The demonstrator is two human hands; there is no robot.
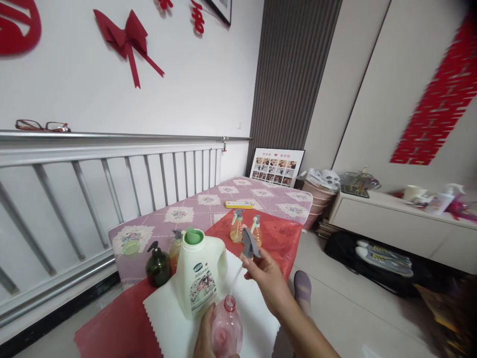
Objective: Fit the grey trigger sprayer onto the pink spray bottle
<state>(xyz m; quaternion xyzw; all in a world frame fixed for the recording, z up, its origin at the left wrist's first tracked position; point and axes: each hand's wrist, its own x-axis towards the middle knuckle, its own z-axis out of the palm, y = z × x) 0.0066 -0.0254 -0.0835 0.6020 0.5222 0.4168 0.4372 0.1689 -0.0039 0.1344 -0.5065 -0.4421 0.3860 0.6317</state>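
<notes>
My left hand [204,334] is wrapped around a clear pink bottle [228,332], whose neck is uncapped. Above it, my right hand [264,272] pinches a grey spray trigger head [249,243]. The head's thin clear tube [236,281] slants down to the bottle's mouth; its lower end seems to be just inside the neck. Beside the bottle stands a large pale green jug [199,278] with an open mouth and a green spout inside. A dark green pump bottle [158,267] and an orange-tinted spray bottle [175,248] stand left of the jug.
Two more spray bottles [236,227] with yellowish liquid stand on red cloth [274,233] behind my right hand. A green cap [131,247] and a yellow case [238,204] lie on the purple tablecloth [179,201]. White railings run along the left; a low cabinet [395,221] stands right.
</notes>
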